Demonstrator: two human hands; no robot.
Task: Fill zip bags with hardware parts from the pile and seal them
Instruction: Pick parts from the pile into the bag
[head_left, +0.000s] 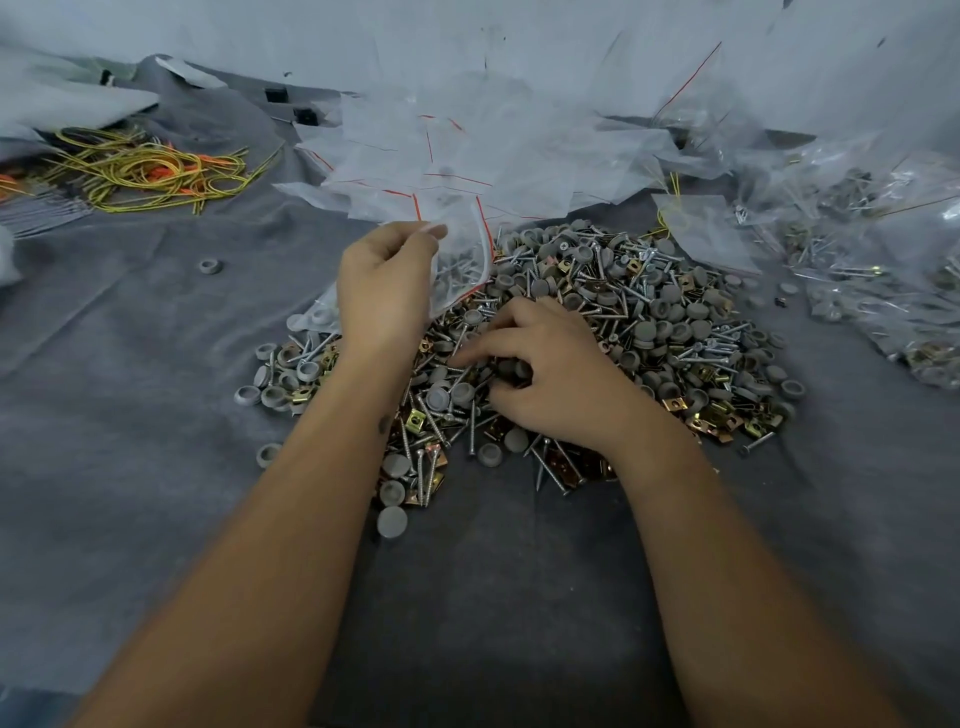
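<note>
Forearms reach in from below over the grey cloth-covered counter (130, 467), both hands at the pile of screws, grey caps and brass clips (649, 332). The left hand (384, 291), raised with knuckles up, pinches the mouth of a clear zip bag (462, 260) already holding screws, just above the pile's far-left edge. The right hand (550, 374) lies palm-down on the pile, fingers curled around gathered parts.
</note>
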